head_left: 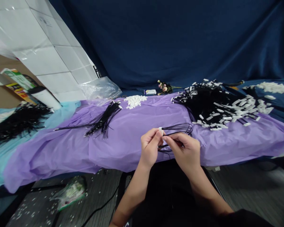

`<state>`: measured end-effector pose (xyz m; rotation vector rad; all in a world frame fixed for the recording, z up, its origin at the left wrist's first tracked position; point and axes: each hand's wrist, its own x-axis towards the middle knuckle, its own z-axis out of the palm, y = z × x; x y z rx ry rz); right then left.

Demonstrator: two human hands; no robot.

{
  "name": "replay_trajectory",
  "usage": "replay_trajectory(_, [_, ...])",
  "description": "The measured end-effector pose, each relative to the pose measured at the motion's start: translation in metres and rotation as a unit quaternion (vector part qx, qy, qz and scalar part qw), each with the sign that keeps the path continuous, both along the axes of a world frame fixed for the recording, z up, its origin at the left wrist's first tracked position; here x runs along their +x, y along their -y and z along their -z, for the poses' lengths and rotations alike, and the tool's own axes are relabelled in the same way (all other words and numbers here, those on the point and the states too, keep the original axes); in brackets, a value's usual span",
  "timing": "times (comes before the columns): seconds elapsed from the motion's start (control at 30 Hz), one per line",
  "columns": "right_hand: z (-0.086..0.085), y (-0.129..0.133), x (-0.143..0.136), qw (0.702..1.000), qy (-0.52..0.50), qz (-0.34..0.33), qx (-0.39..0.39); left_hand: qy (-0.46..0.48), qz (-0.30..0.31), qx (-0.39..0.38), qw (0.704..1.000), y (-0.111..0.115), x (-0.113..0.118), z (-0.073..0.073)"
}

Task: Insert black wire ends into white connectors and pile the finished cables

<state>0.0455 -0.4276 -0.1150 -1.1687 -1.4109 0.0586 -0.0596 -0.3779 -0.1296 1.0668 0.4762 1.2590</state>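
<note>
My left hand (151,146) pinches a small white connector (160,130) between thumb and fingers. Right beside it, my right hand (186,151) has its thumb and fingertips closed on thin black cords (180,127), which loop out to the right behind the fingers. Both hands nearly touch above the front part of the purple cloth (127,138). A bundle of black cords (103,119) lies to the left, with a small heap of white pieces (134,101) behind it. On the right is a large pile of black cords with white ends (210,104).
Another black cord pile (16,123) lies far left, near a white cylinder (46,97). Along the back are a clear plastic bag (101,89), small flowers (164,87) and a blue curtain (180,41). More white pieces (274,87) lie far right. A bag (73,192) rests on the floor.
</note>
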Motion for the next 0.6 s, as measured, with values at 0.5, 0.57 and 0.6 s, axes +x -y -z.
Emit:
replay_trajectory(0.5, [0.022,-0.013,0.060,0.959,0.204,-0.191,-0.038,0.212,-0.091,-0.288,0.929,-0.044,-0.045,-0.022])
replay_trajectory(0.57, [0.029,-0.017,0.048,0.948,0.199,-0.237,-0.070,0.216,-0.081,-0.291,0.928,-0.045,-0.046,-0.022])
replay_trajectory(0.6, [0.032,-0.019,0.041,0.942,0.200,-0.259,-0.076,0.218,-0.079,-0.293,0.928,-0.045,-0.046,-0.022])
